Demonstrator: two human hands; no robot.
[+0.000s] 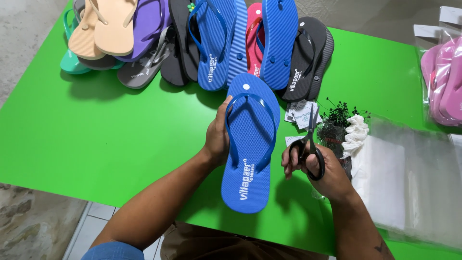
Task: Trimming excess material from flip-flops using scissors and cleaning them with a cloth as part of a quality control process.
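Head view looks down on a bright green surface (96, 135) over a rough grey floor. Left hand (217, 137) closes its grip along the edge of a blue flip-flop (248, 144), raised just above the surface, straps up. Right hand (322, 171) has fingers through black scissors (310, 144), blades together and pointing away. Judging by this, trimming is only beginning: a heap of flip-flops (192, 38) waits behind, clear bags (414, 178) lie unfilled at right, and bagged pink pairs (442, 82) sit beyond.

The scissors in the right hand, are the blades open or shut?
Shut: the scissors in the right hand show one narrow closed blade line pointing up, with no gap visible.
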